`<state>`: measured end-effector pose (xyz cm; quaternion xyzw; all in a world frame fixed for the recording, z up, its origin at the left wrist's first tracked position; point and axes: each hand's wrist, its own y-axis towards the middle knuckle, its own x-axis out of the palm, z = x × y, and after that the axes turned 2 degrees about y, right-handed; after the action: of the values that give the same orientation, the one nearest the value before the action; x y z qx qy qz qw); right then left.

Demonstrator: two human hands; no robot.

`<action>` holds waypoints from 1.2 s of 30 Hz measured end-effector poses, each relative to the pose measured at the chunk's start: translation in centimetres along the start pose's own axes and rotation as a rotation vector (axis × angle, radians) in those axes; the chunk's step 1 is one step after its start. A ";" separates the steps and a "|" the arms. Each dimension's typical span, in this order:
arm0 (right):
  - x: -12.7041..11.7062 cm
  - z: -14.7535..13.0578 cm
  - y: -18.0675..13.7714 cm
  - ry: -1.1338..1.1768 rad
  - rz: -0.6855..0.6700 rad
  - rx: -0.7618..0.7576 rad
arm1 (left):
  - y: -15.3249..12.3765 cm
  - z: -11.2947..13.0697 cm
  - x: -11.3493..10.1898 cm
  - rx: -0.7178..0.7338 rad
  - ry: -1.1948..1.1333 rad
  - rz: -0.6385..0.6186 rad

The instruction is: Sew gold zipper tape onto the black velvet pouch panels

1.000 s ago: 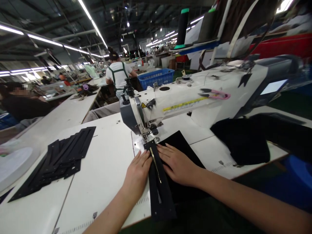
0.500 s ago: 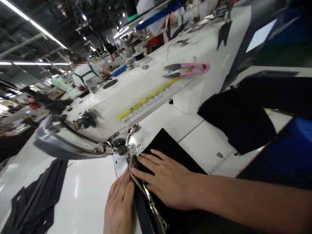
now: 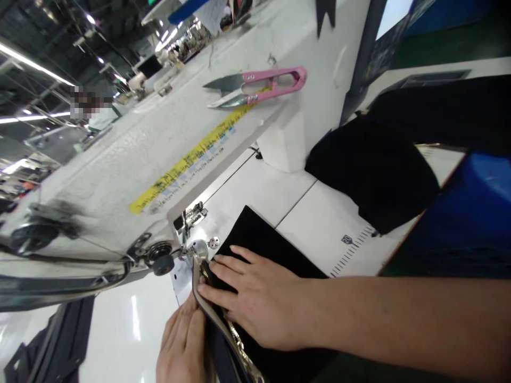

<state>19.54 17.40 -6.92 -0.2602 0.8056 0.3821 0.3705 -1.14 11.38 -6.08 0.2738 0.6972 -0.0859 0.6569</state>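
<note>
My right hand (image 3: 255, 300) lies palm down with spread fingers on a black fabric piece (image 3: 265, 236), its fingertips close to the presser foot area (image 3: 194, 252) of a white sewing machine (image 3: 223, 122). My left hand (image 3: 181, 340) is at the left edge of the fabric, its fingers together and closed on that edge; the fingertips are partly hidden. Between the hands a brass-toothed zipper (image 3: 240, 346) runs along the fabric. A grey-beige edge strip (image 3: 213, 315) curves beside it up to the presser foot.
Pink-handled thread snips (image 3: 275, 82) rest on the machine arm above a yellow tape measure (image 3: 191, 159). More black fabric (image 3: 375, 175) lies to the right, beside a blue surface (image 3: 471, 218). Dark pieces (image 3: 59, 340) lie at left. A co-worker (image 3: 101, 114) is in the background.
The view has shifted closer and to the right, so machine and hands appear further left. Both hands keep nearly the same place on the fabric.
</note>
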 end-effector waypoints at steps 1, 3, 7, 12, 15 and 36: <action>0.0 0.0 0.0 -0.002 0.002 0.003 | 0.1 0.1 -0.1 0.000 0.004 0.000; 0.1 0.0 0.0 0.001 0.003 0.008 | 0.4 0.4 -0.2 -0.005 0.016 -0.002; 0.2 0.0 -0.1 -0.010 0.005 0.000 | 0.8 0.8 -0.2 -0.015 0.049 0.008; 0.1 -0.4 -0.2 -0.035 -0.080 -0.014 | 0.7 1.1 0.1 -0.013 0.036 0.047; 0.1 -0.7 -0.2 -0.030 -0.116 -0.019 | 0.6 1.5 0.2 -0.017 0.015 0.126; 0.8 -0.3 1.0 -0.176 -0.157 -0.092 | 1.2 1.5 1.2 -0.088 0.081 0.181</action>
<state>18.26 17.65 -6.98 -0.3048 0.7286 0.4098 0.4565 0.78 12.03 -7.15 0.3097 0.6986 0.0157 0.6449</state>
